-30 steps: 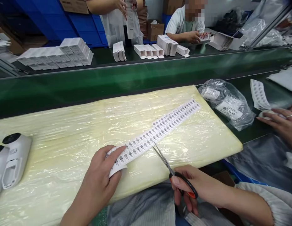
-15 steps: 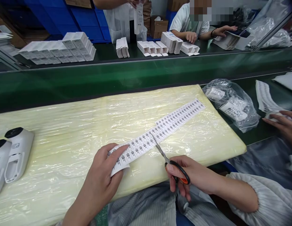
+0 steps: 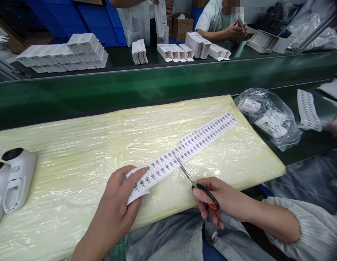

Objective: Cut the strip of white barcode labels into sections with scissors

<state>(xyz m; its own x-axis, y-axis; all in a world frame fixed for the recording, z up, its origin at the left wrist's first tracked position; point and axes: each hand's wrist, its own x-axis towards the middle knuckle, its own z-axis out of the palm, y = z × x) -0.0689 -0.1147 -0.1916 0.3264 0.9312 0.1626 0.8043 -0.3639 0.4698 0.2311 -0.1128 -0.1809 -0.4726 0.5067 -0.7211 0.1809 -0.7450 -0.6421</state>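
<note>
A long white label sheet with rows of small printed codes slants across the yellowish plastic-wrapped board. My left hand pinches its near end between thumb and fingers, and the end curls under. In my right hand are scissors with black and orange handles, my fingers through the loops. Their blades lie over the middle of the sheet, pointing up and left; the blades look nearly closed. Whether the paper is cut there I cannot make out.
Two white devices with black tops lie at the left. A clear plastic bag with handwritten labels is at the right, near another label sheet. White boxes line the far bench, where a co-worker sits.
The scissors' blades have drawn closer together over the sheet. My left hand stays in place. The co-worker across has raised both hands together; the neighbour's hand at right has pulled back.
</note>
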